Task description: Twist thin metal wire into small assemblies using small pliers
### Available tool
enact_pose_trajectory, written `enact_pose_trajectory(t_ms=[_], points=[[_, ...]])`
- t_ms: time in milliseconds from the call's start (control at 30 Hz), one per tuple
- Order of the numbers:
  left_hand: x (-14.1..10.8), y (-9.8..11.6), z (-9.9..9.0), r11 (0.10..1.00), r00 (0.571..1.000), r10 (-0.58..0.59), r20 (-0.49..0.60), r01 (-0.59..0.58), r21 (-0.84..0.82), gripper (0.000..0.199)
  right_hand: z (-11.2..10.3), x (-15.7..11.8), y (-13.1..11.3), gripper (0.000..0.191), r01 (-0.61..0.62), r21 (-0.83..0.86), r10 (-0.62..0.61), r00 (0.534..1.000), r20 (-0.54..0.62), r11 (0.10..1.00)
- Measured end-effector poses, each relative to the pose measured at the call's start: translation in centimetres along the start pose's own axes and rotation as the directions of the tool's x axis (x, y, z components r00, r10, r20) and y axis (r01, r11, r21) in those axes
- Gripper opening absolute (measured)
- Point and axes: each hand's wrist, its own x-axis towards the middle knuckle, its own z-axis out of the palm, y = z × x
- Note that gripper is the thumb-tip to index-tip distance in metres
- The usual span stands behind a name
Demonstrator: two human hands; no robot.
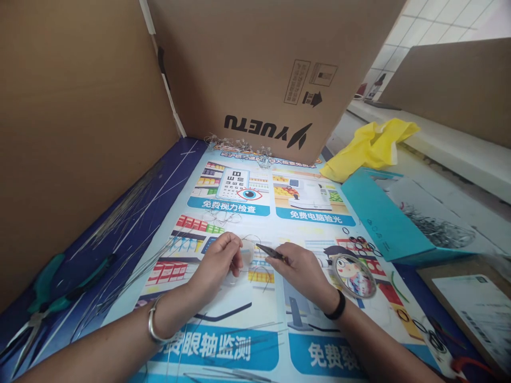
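Observation:
My left hand [227, 252] is closed in a pinch near the middle of the printed poster [267, 314]. A thin wire [249, 237] runs in a curve from its fingertips toward my right hand. My right hand [297, 266] is wrapped round a small pair of dark pliers [269, 251], whose pointed jaws reach left to the wire. Whether the jaws clamp the wire is too small to tell. Below the fingers more fine wire [266, 279] loops down, and a small clear plastic piece [246, 255] shows beside my left fingertips. Bent wire pieces [223, 217] lie just beyond.
Cardboard walls [239, 64] stand behind and left. Long-nosed teal-handled pliers [38, 316] and straight wires [123, 207] lie left. On the right are a round clear dish [374, 282], black rings [361, 240], a blue box [371, 223] of metal pieces and a yellow bag [369, 149].

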Motion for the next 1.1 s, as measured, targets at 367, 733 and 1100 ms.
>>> enact_pose_trajectory(t_ms=[367,733,1100], points=[[0.1,-0.1,-0.1,1.0,1.0,0.001,0.02,-0.001,-0.01,0.017,0.1,0.0,0.0,0.031,-0.015,0.059,0.016,1.0,-0.018,0.998],[-0.1,0.5,-0.2,0.996,0.994,0.006,0.111,-0.016,0.087,0.022,-0.5,0.1,0.2,0.038,-0.018,0.124,0.017,1.0,0.006,0.992],[0.8,1.2,-1.3,0.97,0.984,0.096,0.151,-0.126,0.208,0.035,-0.8,0.2,0.4,0.035,0.026,0.195,-0.027,1.0,0.006,0.98]])
